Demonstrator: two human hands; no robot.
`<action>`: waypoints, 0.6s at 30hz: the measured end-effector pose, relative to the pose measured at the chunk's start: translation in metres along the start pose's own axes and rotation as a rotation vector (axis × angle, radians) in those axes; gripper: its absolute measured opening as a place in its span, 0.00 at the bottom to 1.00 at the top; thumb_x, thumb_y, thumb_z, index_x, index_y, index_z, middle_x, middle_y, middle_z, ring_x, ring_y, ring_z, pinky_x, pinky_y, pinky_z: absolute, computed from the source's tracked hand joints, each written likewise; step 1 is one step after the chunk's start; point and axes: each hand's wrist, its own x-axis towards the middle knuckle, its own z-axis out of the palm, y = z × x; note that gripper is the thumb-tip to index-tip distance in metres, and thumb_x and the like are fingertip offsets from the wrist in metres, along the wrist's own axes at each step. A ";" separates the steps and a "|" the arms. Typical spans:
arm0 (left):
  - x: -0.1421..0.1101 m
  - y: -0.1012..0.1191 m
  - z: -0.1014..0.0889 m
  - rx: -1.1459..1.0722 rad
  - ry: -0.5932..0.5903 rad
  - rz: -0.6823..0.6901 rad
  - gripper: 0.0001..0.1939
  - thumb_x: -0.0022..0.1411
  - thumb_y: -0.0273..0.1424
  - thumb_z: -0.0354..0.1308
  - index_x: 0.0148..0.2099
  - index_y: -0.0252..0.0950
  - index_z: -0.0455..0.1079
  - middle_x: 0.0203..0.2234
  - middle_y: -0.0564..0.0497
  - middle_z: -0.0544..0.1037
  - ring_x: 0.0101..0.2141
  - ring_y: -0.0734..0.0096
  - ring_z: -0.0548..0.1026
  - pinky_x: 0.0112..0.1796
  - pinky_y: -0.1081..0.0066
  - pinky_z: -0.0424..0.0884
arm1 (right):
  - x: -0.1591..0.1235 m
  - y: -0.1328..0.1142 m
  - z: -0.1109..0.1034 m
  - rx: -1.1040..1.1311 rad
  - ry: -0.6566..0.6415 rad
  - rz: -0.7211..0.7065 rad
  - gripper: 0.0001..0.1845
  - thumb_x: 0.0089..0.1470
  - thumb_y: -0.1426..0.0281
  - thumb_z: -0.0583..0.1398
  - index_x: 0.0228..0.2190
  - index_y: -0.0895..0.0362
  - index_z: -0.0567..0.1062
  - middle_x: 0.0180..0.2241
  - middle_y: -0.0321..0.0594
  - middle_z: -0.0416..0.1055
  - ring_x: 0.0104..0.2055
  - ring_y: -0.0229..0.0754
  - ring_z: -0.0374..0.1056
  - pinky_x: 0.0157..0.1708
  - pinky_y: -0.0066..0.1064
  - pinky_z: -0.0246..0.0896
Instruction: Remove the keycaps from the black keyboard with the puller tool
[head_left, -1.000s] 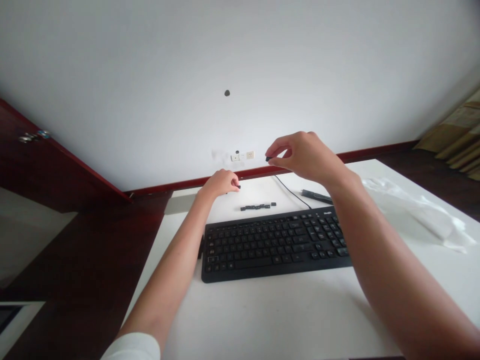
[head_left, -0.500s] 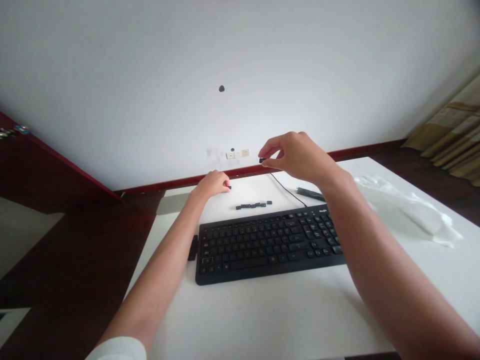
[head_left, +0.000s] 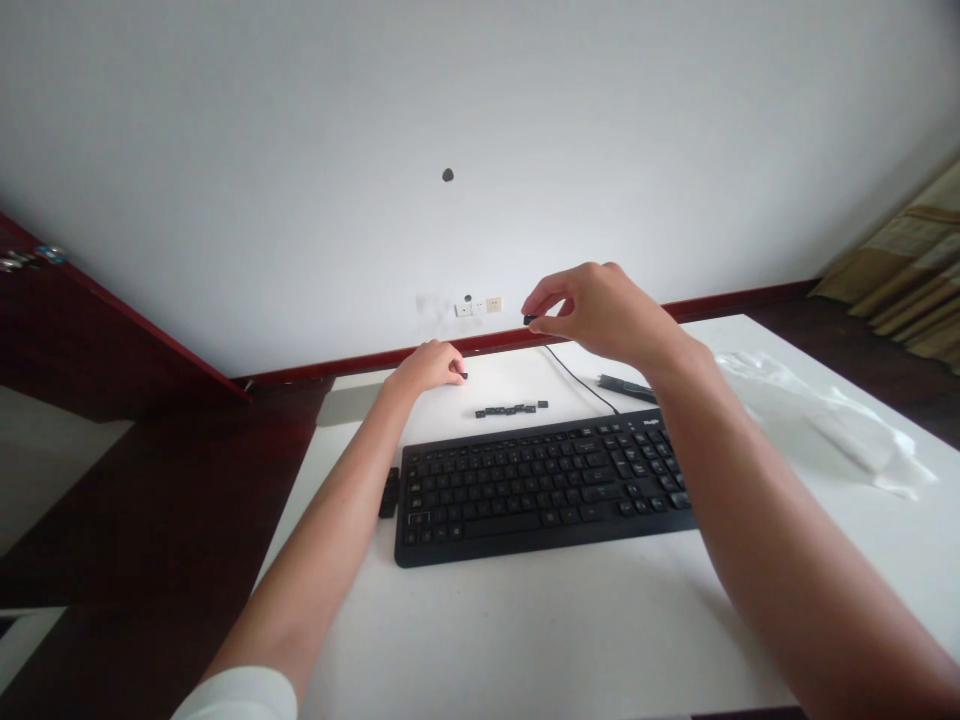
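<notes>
Right-hand fingers [head_left: 551, 326] nearly hide a tiny black keycap [head_left: 529, 320].

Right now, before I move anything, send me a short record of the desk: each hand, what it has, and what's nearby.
Right hand: fingers pinching a black keycap, raised over the table
Left hand: low, beside a second keycap; contact unclear
Row: small keycaps in a line on the white table
Front: black keyboard, with a black bar off its left end
Right side: plastic sheet
</notes>
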 end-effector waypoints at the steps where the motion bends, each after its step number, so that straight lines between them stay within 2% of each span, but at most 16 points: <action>1: 0.000 0.001 -0.001 0.001 -0.003 -0.005 0.08 0.55 0.33 0.68 0.39 0.38 0.82 0.35 0.49 0.84 0.36 0.64 0.80 0.38 0.68 0.69 | 0.000 0.000 0.000 0.002 0.000 0.000 0.09 0.54 0.65 0.66 0.37 0.52 0.85 0.34 0.40 0.80 0.37 0.46 0.73 0.46 0.42 0.65; 4: -0.002 0.009 -0.006 0.005 0.031 -0.001 0.12 0.56 0.35 0.68 0.43 0.38 0.81 0.40 0.48 0.84 0.40 0.62 0.79 0.40 0.67 0.69 | 0.000 0.002 0.000 0.014 0.000 -0.001 0.09 0.54 0.65 0.65 0.37 0.51 0.85 0.35 0.40 0.80 0.36 0.46 0.73 0.45 0.42 0.65; 7: -0.007 0.029 -0.016 -0.001 0.078 0.045 0.13 0.58 0.39 0.66 0.44 0.39 0.81 0.42 0.48 0.84 0.42 0.62 0.79 0.41 0.67 0.69 | 0.001 0.002 -0.001 0.018 0.004 0.001 0.10 0.53 0.63 0.66 0.37 0.51 0.85 0.35 0.40 0.81 0.36 0.46 0.73 0.45 0.43 0.65; 10: -0.013 0.055 -0.022 -0.009 -0.065 0.071 0.09 0.56 0.39 0.69 0.36 0.39 0.81 0.34 0.51 0.83 0.34 0.66 0.78 0.35 0.68 0.67 | 0.001 0.002 -0.001 0.018 0.002 0.003 0.10 0.53 0.62 0.66 0.37 0.51 0.85 0.35 0.40 0.81 0.36 0.47 0.73 0.45 0.44 0.65; 13: -0.016 0.074 -0.019 0.039 -0.151 0.109 0.09 0.51 0.37 0.72 0.32 0.39 0.80 0.31 0.51 0.83 0.33 0.66 0.77 0.33 0.68 0.65 | 0.001 0.002 -0.001 0.021 -0.002 0.007 0.11 0.54 0.62 0.66 0.37 0.51 0.85 0.35 0.40 0.81 0.36 0.46 0.73 0.45 0.43 0.66; 18: -0.015 0.081 -0.006 0.118 -0.193 0.119 0.14 0.48 0.38 0.75 0.36 0.38 0.80 0.35 0.48 0.83 0.36 0.62 0.78 0.31 0.68 0.62 | 0.001 0.003 -0.001 0.020 0.007 0.004 0.10 0.52 0.61 0.67 0.36 0.50 0.85 0.34 0.39 0.81 0.36 0.47 0.73 0.43 0.42 0.65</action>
